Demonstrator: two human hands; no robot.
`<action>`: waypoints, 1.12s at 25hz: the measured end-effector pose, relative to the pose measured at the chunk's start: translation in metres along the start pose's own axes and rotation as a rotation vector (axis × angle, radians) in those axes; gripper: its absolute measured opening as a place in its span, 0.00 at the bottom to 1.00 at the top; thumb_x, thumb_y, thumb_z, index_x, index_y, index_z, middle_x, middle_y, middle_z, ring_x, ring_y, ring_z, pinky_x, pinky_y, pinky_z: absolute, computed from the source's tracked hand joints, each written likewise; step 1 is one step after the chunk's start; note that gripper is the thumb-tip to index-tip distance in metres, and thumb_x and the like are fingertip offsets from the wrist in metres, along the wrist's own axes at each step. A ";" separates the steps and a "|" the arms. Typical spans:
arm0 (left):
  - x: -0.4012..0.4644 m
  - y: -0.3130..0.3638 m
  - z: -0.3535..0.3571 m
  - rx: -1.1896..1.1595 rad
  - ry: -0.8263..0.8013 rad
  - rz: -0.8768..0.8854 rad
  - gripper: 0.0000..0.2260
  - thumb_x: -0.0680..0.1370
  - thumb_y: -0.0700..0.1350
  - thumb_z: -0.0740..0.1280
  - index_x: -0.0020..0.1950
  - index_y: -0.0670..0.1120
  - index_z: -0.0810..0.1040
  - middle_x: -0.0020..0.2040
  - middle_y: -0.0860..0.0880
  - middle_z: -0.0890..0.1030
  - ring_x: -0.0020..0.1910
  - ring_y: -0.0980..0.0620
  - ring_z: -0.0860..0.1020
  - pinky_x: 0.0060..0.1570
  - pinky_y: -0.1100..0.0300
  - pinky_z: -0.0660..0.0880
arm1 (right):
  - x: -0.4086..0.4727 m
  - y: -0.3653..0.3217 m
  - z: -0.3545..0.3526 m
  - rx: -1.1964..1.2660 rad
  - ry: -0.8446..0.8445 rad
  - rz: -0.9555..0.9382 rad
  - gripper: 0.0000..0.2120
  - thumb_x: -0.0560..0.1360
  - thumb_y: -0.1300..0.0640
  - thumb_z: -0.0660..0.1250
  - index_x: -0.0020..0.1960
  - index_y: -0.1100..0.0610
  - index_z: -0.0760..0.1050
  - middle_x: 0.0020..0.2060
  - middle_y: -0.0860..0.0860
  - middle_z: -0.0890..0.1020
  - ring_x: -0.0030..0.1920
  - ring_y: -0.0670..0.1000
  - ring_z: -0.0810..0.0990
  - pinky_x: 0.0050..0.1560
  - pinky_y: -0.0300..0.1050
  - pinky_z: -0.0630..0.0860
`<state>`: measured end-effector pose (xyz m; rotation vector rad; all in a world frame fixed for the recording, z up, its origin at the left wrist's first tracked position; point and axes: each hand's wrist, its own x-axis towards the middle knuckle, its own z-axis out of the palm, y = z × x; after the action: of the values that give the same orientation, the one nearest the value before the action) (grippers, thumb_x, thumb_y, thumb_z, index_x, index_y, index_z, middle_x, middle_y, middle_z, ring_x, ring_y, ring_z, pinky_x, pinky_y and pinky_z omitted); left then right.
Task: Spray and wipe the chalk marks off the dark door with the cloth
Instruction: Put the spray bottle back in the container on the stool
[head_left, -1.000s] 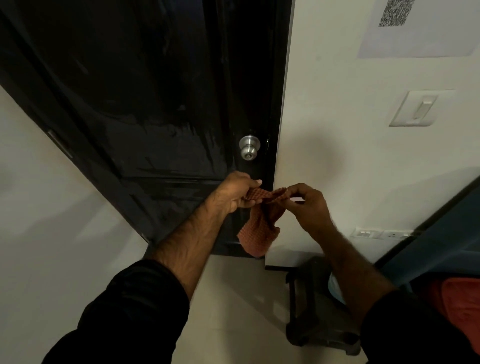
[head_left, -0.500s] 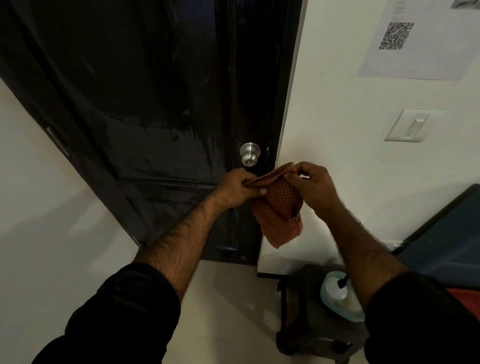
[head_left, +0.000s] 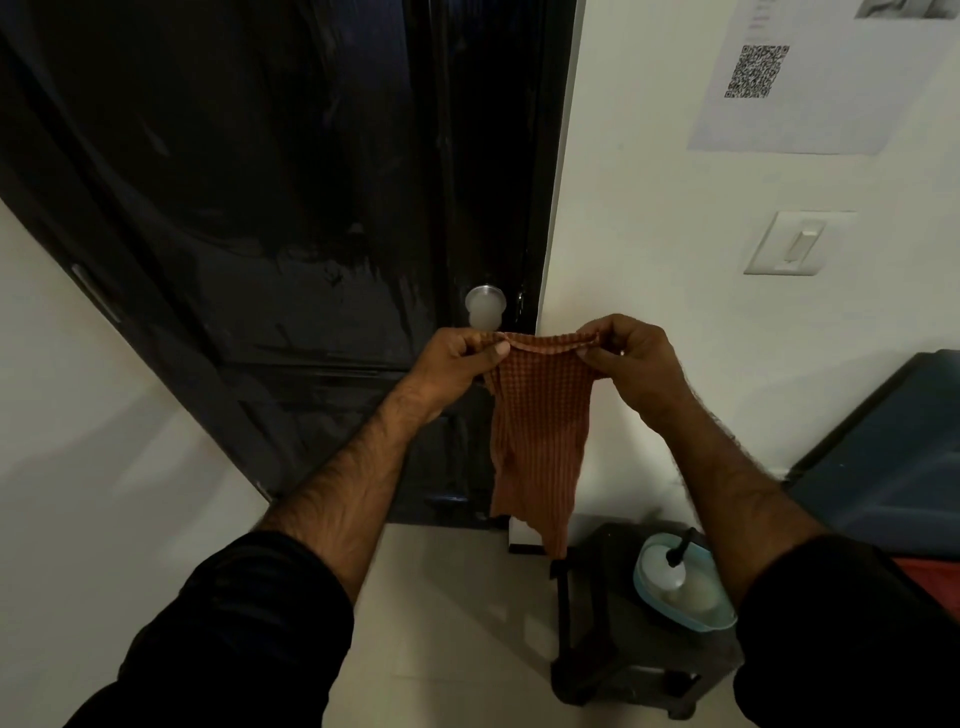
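Observation:
An orange checked cloth (head_left: 537, 431) hangs spread between my two hands, in front of the dark glossy door (head_left: 270, 197). My left hand (head_left: 457, 358) pinches its top left corner just below the round metal knob (head_left: 484, 306). My right hand (head_left: 631, 358) pinches the top right corner, in front of the white wall. The door panel above the knob shows faint wet smears. A spray bottle (head_left: 675, 571) with a black nozzle lies in a light blue bowl (head_left: 717, 621) at lower right.
The bowl sits on a dark plastic stool (head_left: 613, 660) against the wall, right of the door. A light switch (head_left: 792, 244) and a paper with a QR code (head_left: 789, 83) are on the white wall. A dark blue surface (head_left: 893, 457) lies at far right. Pale floor tiles (head_left: 457, 623) lie below.
My hands have risen and moved apart, pulling the bunched cloth open so it hangs flat. The view has tilted down, bringing the stool and spray bottle fully into sight.

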<state>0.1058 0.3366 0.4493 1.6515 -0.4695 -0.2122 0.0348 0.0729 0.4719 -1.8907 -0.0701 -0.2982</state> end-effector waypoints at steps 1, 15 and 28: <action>0.001 0.001 0.000 -0.006 0.016 -0.008 0.06 0.82 0.38 0.71 0.55 0.36 0.85 0.48 0.42 0.88 0.48 0.47 0.85 0.51 0.56 0.83 | -0.001 0.001 -0.001 0.015 -0.001 -0.018 0.10 0.80 0.66 0.73 0.57 0.55 0.84 0.46 0.57 0.87 0.48 0.62 0.87 0.50 0.61 0.86; 0.008 0.075 0.017 -0.361 -0.065 -0.148 0.08 0.86 0.41 0.64 0.57 0.39 0.82 0.45 0.46 0.84 0.44 0.51 0.83 0.47 0.58 0.82 | -0.060 0.042 0.030 0.383 -0.607 0.332 0.36 0.69 0.29 0.75 0.63 0.57 0.84 0.63 0.56 0.84 0.68 0.62 0.79 0.74 0.60 0.73; -0.043 -0.053 0.041 -0.379 -0.061 -0.819 0.42 0.75 0.78 0.59 0.67 0.42 0.81 0.59 0.41 0.87 0.63 0.40 0.83 0.72 0.35 0.67 | -0.044 0.020 0.035 0.629 -0.036 0.574 0.11 0.84 0.64 0.65 0.65 0.61 0.78 0.60 0.59 0.84 0.59 0.60 0.84 0.58 0.56 0.82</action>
<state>0.0602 0.3217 0.3858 1.3817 0.2244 -0.9004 0.0024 0.1035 0.4320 -1.2209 0.3186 0.1446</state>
